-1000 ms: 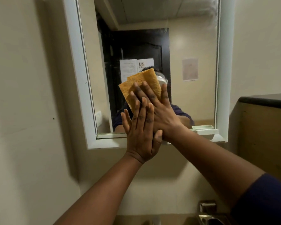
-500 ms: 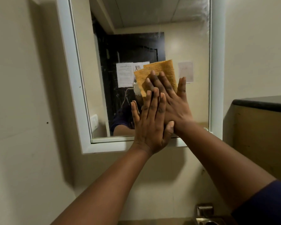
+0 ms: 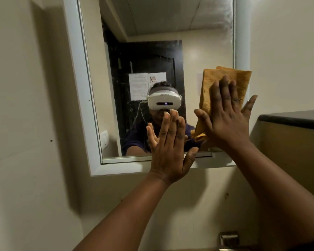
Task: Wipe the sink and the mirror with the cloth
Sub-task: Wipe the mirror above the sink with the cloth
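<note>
A white-framed mirror [image 3: 74,87] hangs on the beige wall ahead. My right hand [image 3: 225,120] lies flat, fingers spread, on a folded orange cloth [image 3: 223,77], pressing it against the glass at the mirror's right edge. My left hand [image 3: 169,147] is raised flat near the lower middle of the mirror, fingers apart, holding nothing and no longer touching the right hand. The sink is out of view below.
A dark-topped ledge [image 3: 294,118] juts out at the right, level with the mirror's lower part. A metal tap fitting [image 3: 228,238] shows at the bottom right. Smears remain on the mirror's upper right glass [image 3: 216,20].
My right hand has slid the cloth rightwards from the mirror's middle to its right edge. My left hand has come off the right hand and stays near the middle.
</note>
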